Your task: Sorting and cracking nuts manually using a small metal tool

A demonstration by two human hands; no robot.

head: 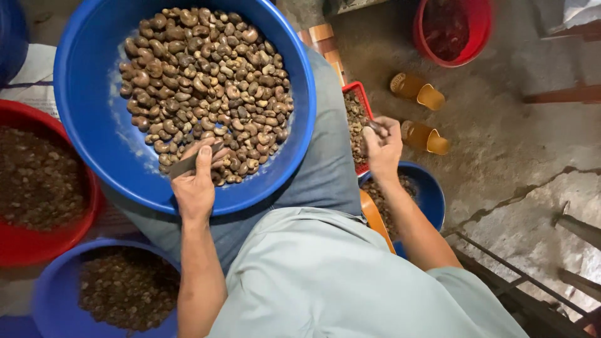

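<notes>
- My left hand (195,181) rests on the near edge of the pile of brown cashew nuts (206,87), fingers curled over the nuts and a flat grey blade (188,166) pinned under the thumb; the hand is closed on that tool.
- Those nuts fill the large blue basin (94,125), which sits on my lap over the grey trousers (325,169).
- My right hand (383,147) is out to the side, above the small red tray (358,128), fingers pinched together on something small and dark; I cannot tell whether it is a nut or a piece of shell.
- The red tray holds more nuts and lies just beside my right knee, with a smaller blue bowl (432,194) of brown bits below that wrist.
- To my left stands a red basin (37,188) of dark, finer material, and nearer to me another blue basin (56,294) with similar contents.
- On the concrete floor (513,138) beyond my right hand lie two orange cups (419,112) on their sides, and farther off a red bucket (451,28).
</notes>
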